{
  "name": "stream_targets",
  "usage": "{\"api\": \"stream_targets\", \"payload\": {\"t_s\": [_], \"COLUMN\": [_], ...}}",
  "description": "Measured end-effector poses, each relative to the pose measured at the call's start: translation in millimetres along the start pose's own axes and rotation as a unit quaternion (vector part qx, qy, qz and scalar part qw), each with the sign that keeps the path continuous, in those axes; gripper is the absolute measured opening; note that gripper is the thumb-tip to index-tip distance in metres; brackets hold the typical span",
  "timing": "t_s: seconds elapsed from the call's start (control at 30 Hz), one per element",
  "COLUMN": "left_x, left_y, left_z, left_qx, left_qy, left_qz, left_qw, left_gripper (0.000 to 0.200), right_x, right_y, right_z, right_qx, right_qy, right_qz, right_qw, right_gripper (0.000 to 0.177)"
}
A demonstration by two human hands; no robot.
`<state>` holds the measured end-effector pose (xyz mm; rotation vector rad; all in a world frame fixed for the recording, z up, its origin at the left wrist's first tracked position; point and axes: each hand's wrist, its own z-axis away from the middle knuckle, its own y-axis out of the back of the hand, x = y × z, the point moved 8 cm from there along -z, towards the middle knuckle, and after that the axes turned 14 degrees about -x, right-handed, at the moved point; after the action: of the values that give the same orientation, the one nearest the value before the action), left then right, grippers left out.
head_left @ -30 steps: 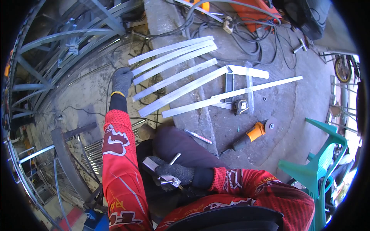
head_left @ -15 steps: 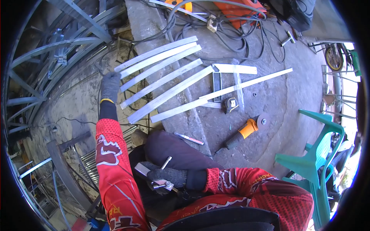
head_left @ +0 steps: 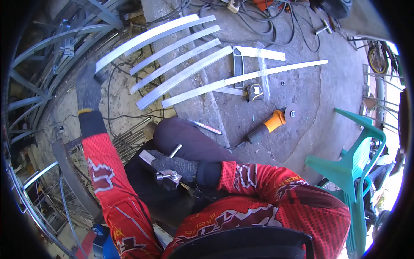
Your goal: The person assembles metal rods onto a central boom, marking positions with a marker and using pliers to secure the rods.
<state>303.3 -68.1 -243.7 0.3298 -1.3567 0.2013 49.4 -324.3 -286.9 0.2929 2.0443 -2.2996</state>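
Note:
My left hand (head_left: 88, 84), in a grey glove, is closed on the near end of a flat metal bar (head_left: 148, 38). The bar's far part lies over or against a similar bar. More cut metal bars (head_left: 179, 60) lie side by side to its right. My right hand (head_left: 174, 166), also gloved, is closed around a small metal clamp (head_left: 170, 178) with a bolt and a short rod handle, held above my lap. A tape measure (head_left: 254, 92) sits on the floor beside a bar framework (head_left: 238, 67) wrapped with clear tape.
An orange and black angle grinder (head_left: 272, 122) and a red-and-white marker (head_left: 207, 127) lie on the concrete. A green plastic chair (head_left: 358, 151) stands at right. Cables (head_left: 263, 32) tangle at the top. Steel frames (head_left: 64, 47) fill the left side.
My left hand has drawn one bar toward me and to the left, out of the row. My right hand still holds the clamp, and the whole view has shifted slightly.

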Motion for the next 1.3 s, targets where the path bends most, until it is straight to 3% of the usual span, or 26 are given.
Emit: {"api": "stream_targets", "payload": {"t_s": [0.07, 0.13, 0.2, 0.27, 0.33, 0.37, 0.4, 0.43, 0.5, 0.53, 0.57, 0.6, 0.63, 0.67, 0.7, 0.77, 0.83, 0.9, 0.97, 1.03, 1.07, 1.1, 1.17, 1.23, 1.3], "left_x": [-8, -3, -14, -32, -30, -29, -32, -41, -66, -65, -50, -44, -39, -31, -19, -2, -3, 1, -21, -36, -40, -42, -25, -18, -16], "left_y": [24, 39, 71, 88, 90, 75, 60, 69, 52, 48, 38, 33, 30, 28, 24, 21, 16, 5, -29, -52, -65, -73, -95, -107, -109], "left_z": [33, 92, 152, 217, 283, 311, 335, 351, 355, 362, 367, 373, 379, 385, 392, 405, 418, 429, 435, 436, 438, 440, 430, 424, 416], "left_qx": [-0.014, 0.035, 0.06, 0.107, 0.172, 0.243, 0.304, 0.309, 0.079, 0.066, 0.075, 0.06, 0.042, 0.041, 0.033, 0.023, -0.005, -0.003, -0.137, -0.17, -0.2, -0.201, -0.184, -0.185, -0.159], "left_qy": [-0.004, -0.016, -0.035, -0.038, -0.004, 0.024, 0.05, 0.047, 0.101, 0.043, 0.04, 0.011, -0.02, -0.026, -0.007, 0.004, 0.102, 0.095, 0.122, 0.111, 0.107, 0.103, 0.069, 0.095, 0.072], "left_qz": [0.093, 0.171, 0.055, 0.153, -0.111, 0.063, 0.237, 0.24, 0.302, 0.266, 0.211, 0.201, 0.191, 0.19, 0.143, 0.096, -0.009, -0.078, -0.103, -0.124, -0.146, -0.146, -0.119, -0.075, -0.049], "left_qw": [0.996, 0.985, 0.996, 0.982, 0.979, 0.968, 0.921, 0.919, 0.945, 0.961, 0.974, 0.978, 0.981, 0.98, 0.989, 0.995, 0.995, 0.992, 0.978, 0.971, 0.963, 0.963, 0.973, 0.975, 0.983], "left_gripper": [0.027, 0.025, 0.023, 0.018, 0.035, 0.029, 0.024, 0.024, 0.029, 0.03, 0.031, 0.031, 0.03, 0.03, 0.027, 0.026, 0.023, 0.017, 0.01, 0.011, 0.012, 0.012, 0.012, 0.011, 0.01], "right_x": [-11, -5, -9, -8, 0, 2, 3, 3, 3, 7, 10, 1, 17, 12, 2, -12, -15, -13, -22, -47, -60, -64, -54, -46, -27], "right_y": [-9, 0, -4, -2, 3, 3, 5, 8, 7, 19, 24, 10, 30, 28, 20, 17, 5, 18, 25, 12, -15, -30, -33, -42, -58], "right_z": [7, 3, -1, -4, -7, -8, -7, -6, -4, -10, -15, -2, -10, -16, -16, -11, -8, -6, -8, 2, 23, 33, 37, 39, 48], "right_qx": [0.032, 0.0, -0.022, -0.031, -0.028, -0.031, -0.016, -0.001, -0.001, -0.02, -0.04, -0.008, 0.029, -0.028, -0.084, -0.118, -0.15, -0.036, -0.059, -0.023, 0.007, 0.007, 0.019, -0.013, -0.019], "right_qy": [0.007, 0.017, 0.037, 0.045, 0.034, 0.029, 0.035, 0.04, 0.066, 0.084, 0.103, 0.072, 0.067, 0.12, 0.173, 0.167, 0.16, 0.201, 0.26, 0.309, 0.272, 0.273, 0.21, 0.201, 0.149], "right_qz": [0.0, -0.01, -0.014, -0.021, -0.054, -0.05, -0.043, -0.035, -0.016, 0.015, 0.044, 0.05, -0.031, -0.028, -0.024, 0.022, 0.065, -0.155, -0.134, 0.03, 0.329, 0.333, 0.229, 0.204, 0.032], "right_qw": [0.999, 1.0, 0.999, 0.998, 0.998, 0.998, 0.998, 0.999, 0.998, 0.996, 0.993, 0.996, 0.997, 0.992, 0.981, 0.979, 0.973, 0.967, 0.954, 0.95, 0.904, 0.903, 0.95, 0.958, 0.988], "right_gripper": [0.061, 0.059, 0.056, 0.057, 0.057, 0.057, 0.049, 0.044, 0.042, 0.041, 0.039, 0.038, 0.038, 0.038, 0.039, 0.04, 0.041, 0.043, 0.04, 0.038, 0.036, 0.036, 0.038, 0.04, 0.023]}}
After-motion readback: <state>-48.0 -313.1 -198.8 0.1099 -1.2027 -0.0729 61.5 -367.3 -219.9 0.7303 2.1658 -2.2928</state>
